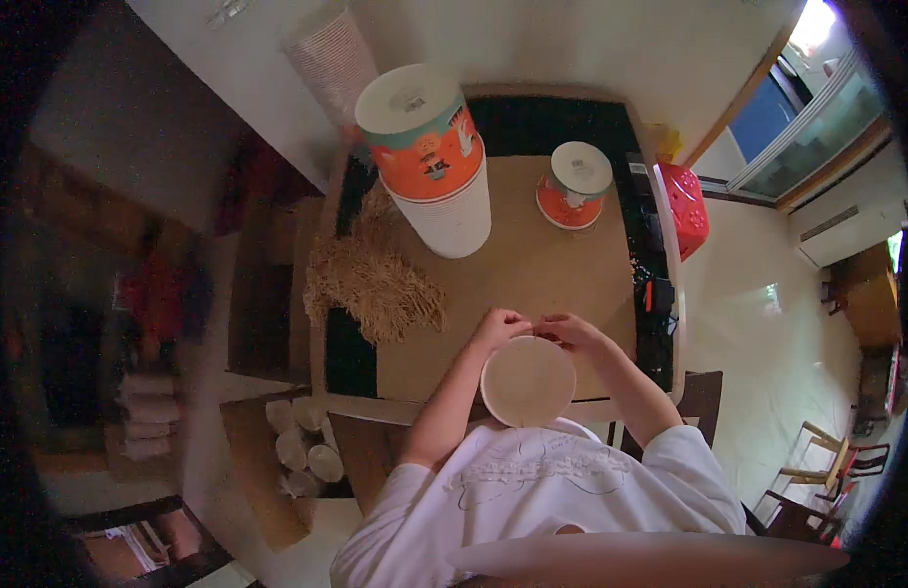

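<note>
**At the near table edge: both hands on a pale round bowl**

Over the near edge of the table, we have both hands at the far rim of a pale, round, paper-looking bowl. Our left hand is curled, fingers bunched and pinching at the rim's upper left. Our right hand meets it from the other side, fingers drawn together at the rim's top; whether they pinch the rim itself or something small on it, we cannot tell. The two hands nearly touch each other. The bowl sits between our forearms, tilted toward us so its opening shows, just above our white shirt.

Beneath the hands lies a brown cardboard sheet covering most of the dark-topped table. Left of the hands, on the sheet's edge, a loose heap of tan straw-like shreds. Farther off, a tall stack of white paper tubs topped by an orange-and-teal printed one. To its right, well apart, a single short orange-and-white tub with a white lid. Beyond the table's right side, a red perforated plastic stool. Down left, on the floor side, several pale empty cups lie in a cardboard box.
</note>
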A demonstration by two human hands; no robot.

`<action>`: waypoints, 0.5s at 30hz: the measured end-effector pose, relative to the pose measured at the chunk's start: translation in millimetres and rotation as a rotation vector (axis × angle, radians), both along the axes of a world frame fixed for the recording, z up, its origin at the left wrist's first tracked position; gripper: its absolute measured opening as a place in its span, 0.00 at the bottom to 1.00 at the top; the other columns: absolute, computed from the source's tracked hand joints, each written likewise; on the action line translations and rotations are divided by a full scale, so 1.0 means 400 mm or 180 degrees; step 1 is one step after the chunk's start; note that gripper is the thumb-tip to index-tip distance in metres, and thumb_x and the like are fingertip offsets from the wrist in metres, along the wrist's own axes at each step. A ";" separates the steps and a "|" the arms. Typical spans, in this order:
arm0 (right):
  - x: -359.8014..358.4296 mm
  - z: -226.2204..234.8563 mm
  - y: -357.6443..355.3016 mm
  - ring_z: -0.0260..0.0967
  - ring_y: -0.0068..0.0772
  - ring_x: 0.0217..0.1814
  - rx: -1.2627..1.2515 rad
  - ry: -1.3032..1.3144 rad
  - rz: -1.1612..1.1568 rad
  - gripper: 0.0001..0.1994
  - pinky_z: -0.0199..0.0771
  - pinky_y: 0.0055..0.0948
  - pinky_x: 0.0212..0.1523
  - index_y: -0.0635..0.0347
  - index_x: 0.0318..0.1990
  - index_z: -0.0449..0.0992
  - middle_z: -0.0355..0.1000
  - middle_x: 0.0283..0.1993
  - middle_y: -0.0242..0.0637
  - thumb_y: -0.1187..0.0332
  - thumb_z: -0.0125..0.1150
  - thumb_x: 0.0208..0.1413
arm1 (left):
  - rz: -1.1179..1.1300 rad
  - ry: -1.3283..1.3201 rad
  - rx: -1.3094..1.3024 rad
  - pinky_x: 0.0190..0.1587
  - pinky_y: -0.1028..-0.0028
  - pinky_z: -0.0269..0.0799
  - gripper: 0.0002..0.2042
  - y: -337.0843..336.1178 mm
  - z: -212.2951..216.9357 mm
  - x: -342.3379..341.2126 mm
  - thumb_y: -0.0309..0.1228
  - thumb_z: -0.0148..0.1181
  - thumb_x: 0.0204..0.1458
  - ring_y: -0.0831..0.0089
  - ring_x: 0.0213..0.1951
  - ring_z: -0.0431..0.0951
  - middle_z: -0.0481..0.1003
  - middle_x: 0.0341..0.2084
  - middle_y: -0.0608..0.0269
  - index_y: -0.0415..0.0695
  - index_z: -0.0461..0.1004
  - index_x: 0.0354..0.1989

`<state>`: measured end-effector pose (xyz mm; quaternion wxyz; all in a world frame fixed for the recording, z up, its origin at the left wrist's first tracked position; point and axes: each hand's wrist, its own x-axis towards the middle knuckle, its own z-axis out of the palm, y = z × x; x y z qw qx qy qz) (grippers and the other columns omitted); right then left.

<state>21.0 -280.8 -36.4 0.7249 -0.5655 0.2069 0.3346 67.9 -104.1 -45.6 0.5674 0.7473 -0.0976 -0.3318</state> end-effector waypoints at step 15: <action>-0.036 0.009 -0.002 0.61 0.16 0.22 -0.0484 -0.0585 -0.0144 0.06 0.61 0.18 0.19 0.59 0.27 0.70 0.66 0.21 0.27 0.67 0.55 0.49 | 0.0103 0.0004 0.0564 0.28 0.78 0.69 0.05 -0.011 -0.012 0.007 0.27 0.58 0.42 0.80 0.24 0.73 0.75 0.20 0.63 0.38 0.76 0.26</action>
